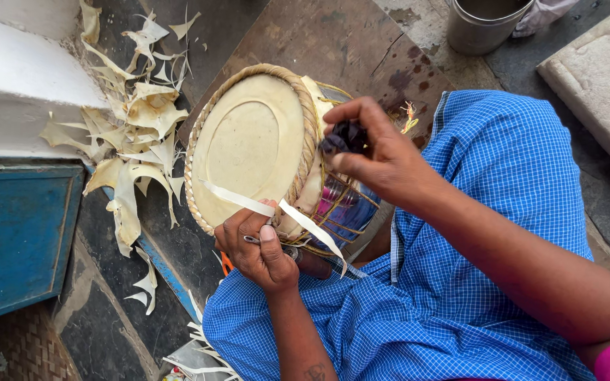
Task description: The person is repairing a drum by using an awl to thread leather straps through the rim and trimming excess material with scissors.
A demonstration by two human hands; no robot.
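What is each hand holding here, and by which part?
The left hand grips a metal tool by its handle, a pale strip lying across the fingers. The right hand pinches a dark lump at the drum rim.

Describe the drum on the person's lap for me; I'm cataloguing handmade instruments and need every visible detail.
The drum lies tilted on the blue checked cloth over the lap, its round cream skin head facing up and left, with an oval inner patch. A braided pale ring edges the head; thin lacing crosses a purplish body below. A pale strip runs across the rim. The left hand presses at the lower rim, holding a thin metal tool; the right hand pinches something dark at the upper edge.
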